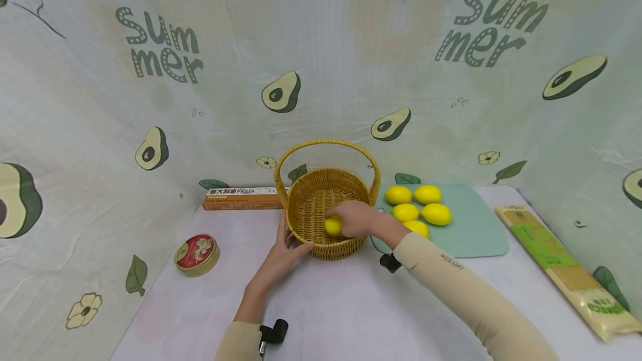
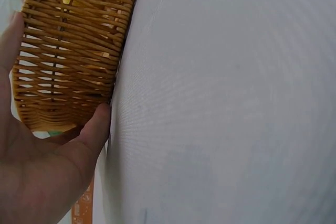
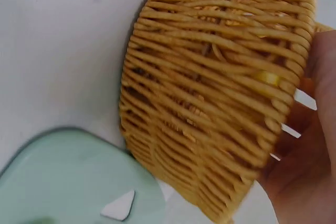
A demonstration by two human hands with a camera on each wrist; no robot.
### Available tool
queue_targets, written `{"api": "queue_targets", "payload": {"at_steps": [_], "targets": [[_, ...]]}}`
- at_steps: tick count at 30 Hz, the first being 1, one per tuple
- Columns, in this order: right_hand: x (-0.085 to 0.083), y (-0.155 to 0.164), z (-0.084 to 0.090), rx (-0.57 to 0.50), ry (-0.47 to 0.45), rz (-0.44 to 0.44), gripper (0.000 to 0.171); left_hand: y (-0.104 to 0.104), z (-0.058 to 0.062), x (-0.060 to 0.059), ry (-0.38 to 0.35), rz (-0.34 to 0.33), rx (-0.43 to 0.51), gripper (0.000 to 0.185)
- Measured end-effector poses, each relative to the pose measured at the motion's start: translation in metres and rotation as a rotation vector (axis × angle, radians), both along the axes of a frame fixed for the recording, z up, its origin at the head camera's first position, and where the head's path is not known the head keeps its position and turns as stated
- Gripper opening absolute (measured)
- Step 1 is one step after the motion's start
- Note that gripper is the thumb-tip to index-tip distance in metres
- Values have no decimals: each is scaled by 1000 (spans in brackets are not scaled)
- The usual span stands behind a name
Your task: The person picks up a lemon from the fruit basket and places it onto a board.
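The right hand (image 1: 353, 219) reaches over the near rim of the wicker basket (image 1: 321, 194) and its curled fingers hold a lemon (image 1: 333, 225) low inside the basket, against the near wall; the lemon sits at the fingertip end of this grip, partly covered by the hand. From the right wrist view only a yellow patch shows through the weave, with the palm (image 3: 304, 177) pressed close to the basket's outer wall. The left hand (image 1: 281, 258) rests against the basket's outside on the near left, fingers fairly straight along the wall and thumb (image 2: 94, 129) touching the weave at the base (it carries nothing). The basket stands upright on the white bench (image 1: 341, 305), handle arched above. Just right of the basket lies a pale green mat (image 1: 476, 227), bearing five more lemons (image 1: 426, 205) clustered at its left end, the nearest one partly hidden behind the right forearm. Behind the basket to the left lies an orange pasta box (image 1: 241, 198); a round red-lidded tin (image 1: 197, 254) sits well apart on the left; a long packet (image 1: 562, 263) lies along the bench's right edge.
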State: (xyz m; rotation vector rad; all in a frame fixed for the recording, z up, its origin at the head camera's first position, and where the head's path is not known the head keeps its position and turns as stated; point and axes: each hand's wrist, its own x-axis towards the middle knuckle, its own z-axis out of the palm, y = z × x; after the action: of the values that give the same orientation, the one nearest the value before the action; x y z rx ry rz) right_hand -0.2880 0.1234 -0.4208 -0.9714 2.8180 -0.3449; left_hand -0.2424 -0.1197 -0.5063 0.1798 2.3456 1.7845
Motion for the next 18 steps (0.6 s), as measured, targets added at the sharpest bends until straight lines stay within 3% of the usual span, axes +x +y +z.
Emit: {"api": "queue_targets", "payload": {"at_steps": [9, 18], "targets": [[11, 16, 20, -47, 102, 56, 53, 0, 4, 2, -10, 1, -8, 109], [21, 37, 38, -40, 125, 27, 57, 0, 4, 1, -6, -3, 3, 109]]}}
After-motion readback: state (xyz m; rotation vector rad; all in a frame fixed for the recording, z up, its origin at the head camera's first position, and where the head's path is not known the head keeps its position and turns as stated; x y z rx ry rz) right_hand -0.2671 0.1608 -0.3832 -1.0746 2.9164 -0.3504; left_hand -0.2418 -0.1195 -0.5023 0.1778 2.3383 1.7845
